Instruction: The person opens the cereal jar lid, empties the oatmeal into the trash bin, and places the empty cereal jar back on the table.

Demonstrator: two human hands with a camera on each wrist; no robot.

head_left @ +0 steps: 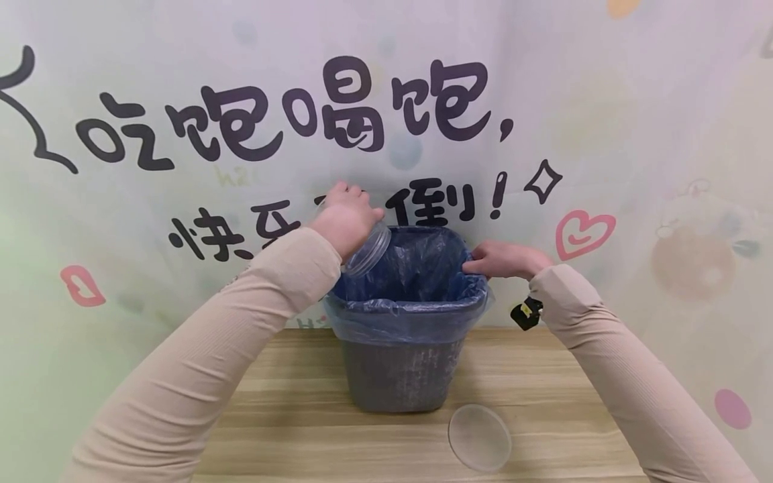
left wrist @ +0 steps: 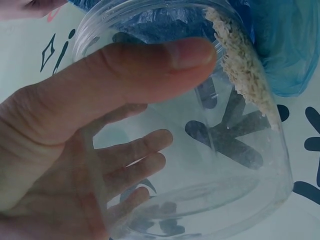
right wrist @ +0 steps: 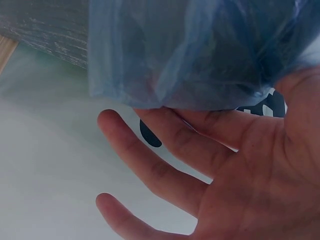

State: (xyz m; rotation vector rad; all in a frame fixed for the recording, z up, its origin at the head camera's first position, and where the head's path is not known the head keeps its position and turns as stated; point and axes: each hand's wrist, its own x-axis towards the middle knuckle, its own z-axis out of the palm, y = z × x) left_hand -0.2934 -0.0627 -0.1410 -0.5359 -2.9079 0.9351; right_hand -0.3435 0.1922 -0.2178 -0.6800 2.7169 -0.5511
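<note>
My left hand (head_left: pixel 347 218) grips a clear plastic jar (head_left: pixel 373 249), tilted mouth-down over the left side of a dark trash bin (head_left: pixel 401 379). Small pale flakes or grains (left wrist: pixel 245 70) lie along the jar's wall near its mouth in the left wrist view. The thumb (left wrist: pixel 145 70) crosses the near side, and the other fingers show through the jar from behind. A blue plastic bag (head_left: pixel 404 325) lines the bin and folds over its rim. At the right rim my right hand (head_left: pixel 507 259) holds the bin, its fingers (right wrist: pixel 185 135) beneath the overhanging bag. The bin's bottom is hidden.
The bin stands upright on a wood-grain table (head_left: pixel 272 422). A round translucent lid (head_left: pixel 480 437) lies flat in front of it, slightly right. Behind hangs a pale printed cloth (head_left: pixel 604 121) with large dark characters, close to the bin.
</note>
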